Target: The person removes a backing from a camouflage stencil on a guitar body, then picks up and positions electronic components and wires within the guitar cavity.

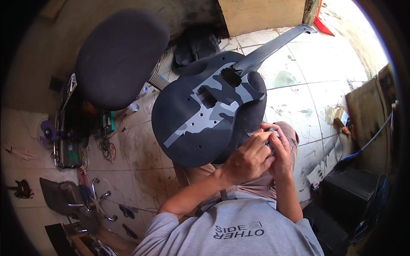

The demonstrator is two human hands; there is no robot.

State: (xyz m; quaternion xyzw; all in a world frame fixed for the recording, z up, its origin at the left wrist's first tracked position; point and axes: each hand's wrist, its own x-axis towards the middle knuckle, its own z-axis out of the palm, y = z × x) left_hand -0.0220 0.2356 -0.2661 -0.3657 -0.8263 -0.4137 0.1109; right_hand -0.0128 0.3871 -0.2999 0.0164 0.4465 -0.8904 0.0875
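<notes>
A black electric guitar body point(183, 119) lies across my lap, face up. A band of grey camouflage point(230, 110) runs along its middle, around two dark cutouts and several small holes. Its dark neck point(273, 48) points away to the far right. Just off the body's near right edge, my left hand point(249, 161) and my right hand point(279, 149) meet, fingers bent around a small metallic piece point(272, 130). Fingers cover most of that piece, so its kind is unclear. Both hands are closed on it.
A dark padded seat point(124, 57) rises at the upper left. Beyond the guitar sits a black bag point(198, 47). Black boxes point(348, 190) stand at the right, near a hose point(376, 134). An office chair point(68, 196) and a purple fan point(48, 132) are at left.
</notes>
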